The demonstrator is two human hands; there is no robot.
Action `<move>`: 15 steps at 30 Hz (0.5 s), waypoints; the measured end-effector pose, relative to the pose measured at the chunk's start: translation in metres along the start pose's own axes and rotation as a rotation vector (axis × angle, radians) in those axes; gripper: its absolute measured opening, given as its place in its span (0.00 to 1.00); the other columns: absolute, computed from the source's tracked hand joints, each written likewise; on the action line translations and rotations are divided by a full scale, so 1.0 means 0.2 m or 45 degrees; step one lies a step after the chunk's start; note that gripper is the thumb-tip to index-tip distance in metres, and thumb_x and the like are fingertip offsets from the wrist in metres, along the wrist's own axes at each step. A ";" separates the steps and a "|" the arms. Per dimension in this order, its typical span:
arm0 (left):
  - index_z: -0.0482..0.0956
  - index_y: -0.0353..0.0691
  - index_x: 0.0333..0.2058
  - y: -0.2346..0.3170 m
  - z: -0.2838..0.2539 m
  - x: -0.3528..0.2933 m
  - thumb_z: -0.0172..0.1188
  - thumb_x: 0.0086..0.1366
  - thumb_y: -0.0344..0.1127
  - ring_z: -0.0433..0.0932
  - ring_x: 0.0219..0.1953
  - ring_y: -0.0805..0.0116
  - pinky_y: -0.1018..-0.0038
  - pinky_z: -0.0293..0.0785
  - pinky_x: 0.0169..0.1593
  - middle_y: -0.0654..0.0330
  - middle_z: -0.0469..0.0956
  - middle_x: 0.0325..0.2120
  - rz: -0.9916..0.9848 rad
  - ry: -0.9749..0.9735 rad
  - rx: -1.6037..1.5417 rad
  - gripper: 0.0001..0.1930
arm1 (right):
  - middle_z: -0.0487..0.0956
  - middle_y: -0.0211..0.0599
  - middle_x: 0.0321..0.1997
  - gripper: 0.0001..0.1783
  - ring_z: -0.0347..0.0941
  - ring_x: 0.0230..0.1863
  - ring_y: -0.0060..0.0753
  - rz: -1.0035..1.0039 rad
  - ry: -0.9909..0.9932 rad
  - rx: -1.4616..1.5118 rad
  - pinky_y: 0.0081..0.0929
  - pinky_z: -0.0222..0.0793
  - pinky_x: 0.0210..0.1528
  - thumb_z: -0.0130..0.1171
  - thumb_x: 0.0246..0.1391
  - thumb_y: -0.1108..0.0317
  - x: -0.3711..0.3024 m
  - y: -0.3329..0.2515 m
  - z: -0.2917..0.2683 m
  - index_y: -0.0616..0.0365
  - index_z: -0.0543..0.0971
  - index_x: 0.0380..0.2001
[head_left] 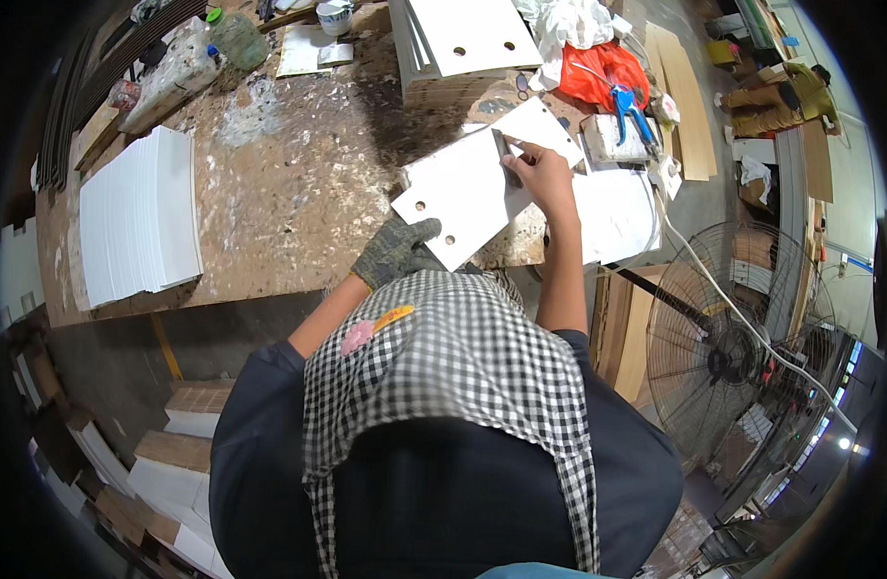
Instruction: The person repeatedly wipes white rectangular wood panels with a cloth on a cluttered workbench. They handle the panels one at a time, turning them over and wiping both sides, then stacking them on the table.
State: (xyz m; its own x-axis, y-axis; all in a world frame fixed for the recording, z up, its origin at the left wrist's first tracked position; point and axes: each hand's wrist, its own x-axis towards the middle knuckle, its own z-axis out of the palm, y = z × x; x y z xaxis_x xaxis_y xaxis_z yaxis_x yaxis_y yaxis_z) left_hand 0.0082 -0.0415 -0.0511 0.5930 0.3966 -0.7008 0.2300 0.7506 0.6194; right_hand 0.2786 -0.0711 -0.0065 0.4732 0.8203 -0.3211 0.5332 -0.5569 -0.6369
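A white board [453, 188] with round holes near its end lies slanted across the stained workbench in front of me. My left hand [397, 249], in a dark grey knit glove, grips its near left corner, thumb on top and fingers below. My bare right hand [545, 179] pinches a narrow dark strip-like tool [505, 156] against the board's top face; its exact kind is unclear. Past the tool, a white holed section [540, 130] extends to the upper right; I cannot tell whether it is the same board or another.
Stacked holed white boards [472, 34] stand at the back; a row of white panels [139, 217] sits left. Blue-handled pliers [629, 111] and a red plastic bag [598, 72] lie right. A large fan [723, 362] stands right of me, a cable crossing it. Another person [786, 101] is farther off.
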 end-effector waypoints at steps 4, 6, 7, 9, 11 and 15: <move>0.73 0.31 0.56 -0.20 -0.10 0.11 0.63 0.67 0.35 0.81 0.44 0.67 0.73 0.81 0.45 0.53 0.81 0.45 0.371 -0.074 0.302 0.22 | 0.83 0.45 0.26 0.21 0.78 0.25 0.34 -0.016 -0.128 0.045 0.32 0.72 0.33 0.68 0.52 0.62 0.00 0.01 0.01 0.49 0.84 0.51; 0.73 0.31 0.56 -0.24 -0.12 0.13 0.63 0.67 0.35 0.81 0.44 0.67 0.73 0.81 0.45 0.53 0.81 0.45 0.481 -0.097 0.412 0.23 | 0.83 0.46 0.26 0.21 0.79 0.25 0.35 0.037 -0.003 0.052 0.32 0.72 0.34 0.68 0.52 0.62 0.01 0.01 0.02 0.50 0.84 0.51; 0.73 0.31 0.56 -0.22 -0.11 0.12 0.64 0.66 0.36 0.81 0.44 0.67 0.72 0.81 0.45 0.53 0.81 0.45 0.433 -0.078 0.373 0.23 | 0.83 0.45 0.27 0.21 0.79 0.26 0.35 0.015 -0.014 0.015 0.32 0.73 0.34 0.68 0.53 0.61 0.01 0.00 0.03 0.50 0.84 0.51; 0.73 0.31 0.56 -0.11 -0.04 0.06 0.64 0.66 0.37 0.81 0.44 0.67 0.72 0.81 0.45 0.53 0.81 0.45 0.274 -0.036 0.164 0.23 | 0.83 0.45 0.27 0.21 0.80 0.26 0.36 -0.028 -0.033 -0.053 0.32 0.73 0.35 0.68 0.53 0.61 -0.02 -0.02 0.02 0.50 0.84 0.51; 0.73 0.31 0.56 0.06 0.06 -0.06 0.64 0.66 0.38 0.81 0.43 0.66 0.71 0.81 0.45 0.53 0.81 0.45 0.053 0.009 -0.177 0.24 | 0.84 0.45 0.27 0.21 0.80 0.26 0.35 -0.041 -0.026 -0.057 0.33 0.74 0.35 0.68 0.53 0.61 -0.02 -0.01 0.02 0.50 0.84 0.51; 0.74 0.31 0.55 0.06 0.03 -0.05 0.65 0.66 0.39 0.81 0.43 0.66 0.71 0.80 0.45 0.54 0.81 0.44 -0.008 0.000 -0.045 0.24 | 0.83 0.47 0.27 0.21 0.79 0.25 0.35 0.049 -0.016 0.086 0.33 0.74 0.35 0.68 0.53 0.61 -0.01 0.00 0.02 0.51 0.84 0.51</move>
State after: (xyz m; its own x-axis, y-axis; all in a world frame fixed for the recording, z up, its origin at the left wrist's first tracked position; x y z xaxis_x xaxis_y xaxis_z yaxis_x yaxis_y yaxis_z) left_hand 0.0097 -0.0410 -0.0345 0.5915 0.3919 -0.7047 0.2065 0.7711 0.6023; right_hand 0.2747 -0.0717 -0.0086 0.4833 0.8003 -0.3549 0.4662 -0.5783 -0.6695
